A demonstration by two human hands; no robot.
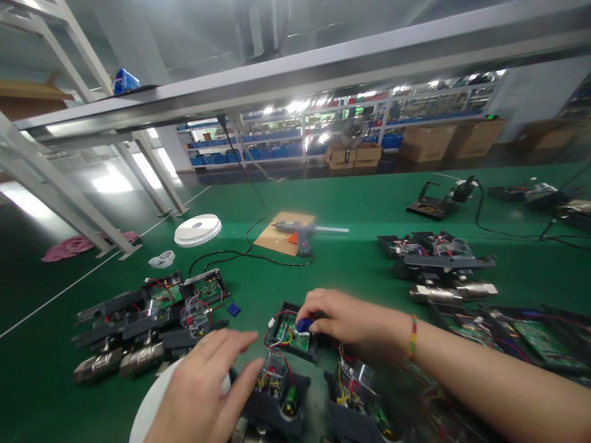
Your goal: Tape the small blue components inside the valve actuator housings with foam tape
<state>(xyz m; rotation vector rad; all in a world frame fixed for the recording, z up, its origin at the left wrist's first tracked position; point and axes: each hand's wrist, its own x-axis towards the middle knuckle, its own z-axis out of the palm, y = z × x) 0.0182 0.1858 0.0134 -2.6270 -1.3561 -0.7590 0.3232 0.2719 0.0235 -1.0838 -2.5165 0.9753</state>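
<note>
My right hand (330, 317) pinches a small dark blue piece (304, 325) with some white at its lower edge. It is held over the green circuit board (287, 335) in an open black housing; whether the piece touches the board I cannot tell. Red, yellow and white wires run at the board's left side. My left hand (210, 381) is open, thumb and fingers apart, left of a dark unit (277, 406) with a green cylinder and wires. A white round disc (148, 409) lies partly under this hand. Another small blue square piece (234, 309) rests on the green table.
A hot glue gun (302, 237) lies on cardboard, its black cord trailing left. White reels (197, 230) and valve assemblies (138, 332) stand left. More housings (530, 335) and metal-bodied units (450, 289) fill the right. A black stand (436, 203) is behind them. A shelf beam (286, 80) crosses above.
</note>
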